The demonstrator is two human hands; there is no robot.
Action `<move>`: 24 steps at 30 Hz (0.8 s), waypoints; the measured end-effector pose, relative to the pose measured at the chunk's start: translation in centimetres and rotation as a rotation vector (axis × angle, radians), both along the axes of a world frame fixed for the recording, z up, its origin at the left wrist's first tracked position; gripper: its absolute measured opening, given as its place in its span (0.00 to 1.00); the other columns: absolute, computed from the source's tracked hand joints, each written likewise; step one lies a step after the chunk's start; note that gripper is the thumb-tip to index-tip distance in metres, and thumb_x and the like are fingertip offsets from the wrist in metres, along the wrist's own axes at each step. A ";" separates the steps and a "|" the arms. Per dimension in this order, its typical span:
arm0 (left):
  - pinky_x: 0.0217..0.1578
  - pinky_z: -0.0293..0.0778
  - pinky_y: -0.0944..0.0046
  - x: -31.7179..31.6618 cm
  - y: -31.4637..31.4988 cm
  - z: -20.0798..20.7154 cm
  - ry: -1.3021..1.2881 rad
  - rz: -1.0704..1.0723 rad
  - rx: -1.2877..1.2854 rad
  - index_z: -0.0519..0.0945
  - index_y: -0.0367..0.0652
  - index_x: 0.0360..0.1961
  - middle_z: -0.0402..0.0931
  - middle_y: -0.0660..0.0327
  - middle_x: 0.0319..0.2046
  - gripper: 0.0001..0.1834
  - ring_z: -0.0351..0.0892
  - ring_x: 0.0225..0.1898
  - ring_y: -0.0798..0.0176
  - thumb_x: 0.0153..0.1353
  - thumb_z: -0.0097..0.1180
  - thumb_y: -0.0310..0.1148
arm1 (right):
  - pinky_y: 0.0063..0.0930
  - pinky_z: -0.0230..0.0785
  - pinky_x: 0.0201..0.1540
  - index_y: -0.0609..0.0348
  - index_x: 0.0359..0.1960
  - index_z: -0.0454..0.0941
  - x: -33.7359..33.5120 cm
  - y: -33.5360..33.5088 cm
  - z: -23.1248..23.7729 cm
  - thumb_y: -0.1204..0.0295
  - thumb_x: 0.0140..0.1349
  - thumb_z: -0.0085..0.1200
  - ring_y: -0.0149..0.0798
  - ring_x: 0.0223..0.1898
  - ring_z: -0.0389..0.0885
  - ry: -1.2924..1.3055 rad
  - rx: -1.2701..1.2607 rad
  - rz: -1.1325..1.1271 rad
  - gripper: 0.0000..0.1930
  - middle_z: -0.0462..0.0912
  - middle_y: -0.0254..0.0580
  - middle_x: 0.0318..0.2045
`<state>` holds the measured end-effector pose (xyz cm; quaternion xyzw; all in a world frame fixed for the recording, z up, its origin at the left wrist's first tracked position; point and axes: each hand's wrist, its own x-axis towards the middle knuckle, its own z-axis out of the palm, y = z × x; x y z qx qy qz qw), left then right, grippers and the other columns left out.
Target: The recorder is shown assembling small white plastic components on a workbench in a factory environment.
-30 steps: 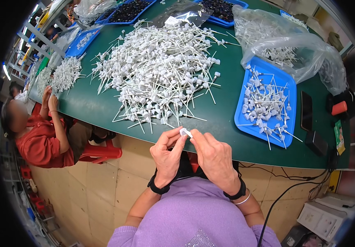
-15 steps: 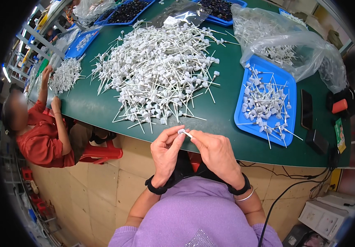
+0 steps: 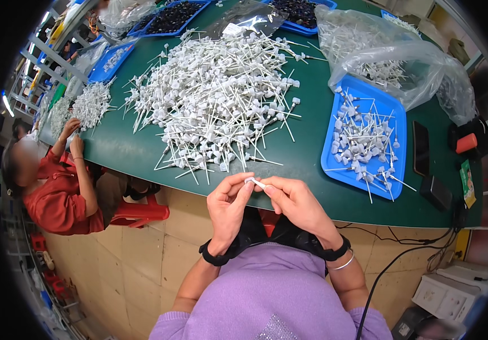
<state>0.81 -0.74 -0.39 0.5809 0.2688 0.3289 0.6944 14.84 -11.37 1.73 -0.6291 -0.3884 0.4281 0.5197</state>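
Observation:
In front of the table edge, my left hand (image 3: 227, 207) is closed in a pinch on the head of a small white stemmed plastic piece (image 3: 258, 183). My right hand (image 3: 297, 204) pinches the stem end of this same piece, its fingertips close to the left ones. Just beyond my hands, a large heap of similar white stemmed pieces (image 3: 215, 96) covers the middle of the table. To the right, a blue tray (image 3: 330, 161) holds more such pieces, some with stems sticking out over its rim.
The green table (image 3: 136, 150) runs across the view. A clear plastic bag (image 3: 425, 62) of white pieces lies behind the tray. A phone (image 3: 420, 148) and a black box (image 3: 436, 192) sit at right. On the left, a co-worker in red (image 3: 65, 198) works at a smaller pile (image 3: 92, 105).
My right hand has turned and its wrist has swung a little to the right, still at the piece. My left hand stays put. The co-worker's raised hand has come down.

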 end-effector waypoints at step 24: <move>0.42 0.79 0.71 0.3 0.4 0.4 0.023 -0.034 -0.125 0.81 0.33 0.55 0.84 0.58 0.43 0.15 0.84 0.43 0.69 0.69 0.57 0.25 | 0.41 0.71 0.22 0.51 0.43 0.77 -1.9 -0.4 1.9 0.74 0.65 0.56 0.50 0.22 0.81 -0.936 0.084 -0.199 0.06 0.76 0.42 0.24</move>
